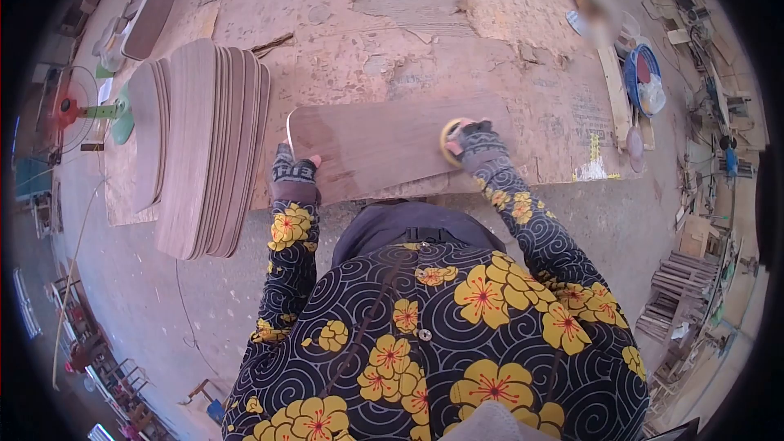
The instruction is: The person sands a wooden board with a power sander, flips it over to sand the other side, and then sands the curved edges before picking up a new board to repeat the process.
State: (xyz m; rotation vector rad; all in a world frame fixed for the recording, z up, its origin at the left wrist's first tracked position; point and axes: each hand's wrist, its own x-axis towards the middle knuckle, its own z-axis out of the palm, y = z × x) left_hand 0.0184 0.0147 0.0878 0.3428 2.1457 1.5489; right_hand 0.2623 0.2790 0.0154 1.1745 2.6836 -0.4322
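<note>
Wooden board: the thin, brown board (367, 143) lies flat on the worktable (343, 57) in front of the person, long side running left to right, its near side along the table's near edge. Its left corners are rounded.
Left hand: in a patterned fingerless glove, the left hand (296, 167) is partly closed at the board's near left corner, gripping the edge, with bare fingertips showing.
Right hand: also gloved, the right hand (480, 143) is curled closed around a yellowish ring-shaped roll (449, 143), held at the board's right part. Whether the roll presses on the wood cannot be told.
Board stack: left of the left hand, a thick stack of similar boards (204, 147) lies overlapping, the near ends reaching past the table's near edge.
Upper left: a darker, round-cornered panel (152, 18) lies beyond the stack.
Fan: a fan with a red hub (67, 111) stands left of the stack.
Right side: a blue basket (630, 80) holds a reddish item and a clear plastic bag (652, 98); a pale wooden strip (612, 90) lies just beside it.
Sleeves: dark, with yellow flowers and pale swirls.
</note>
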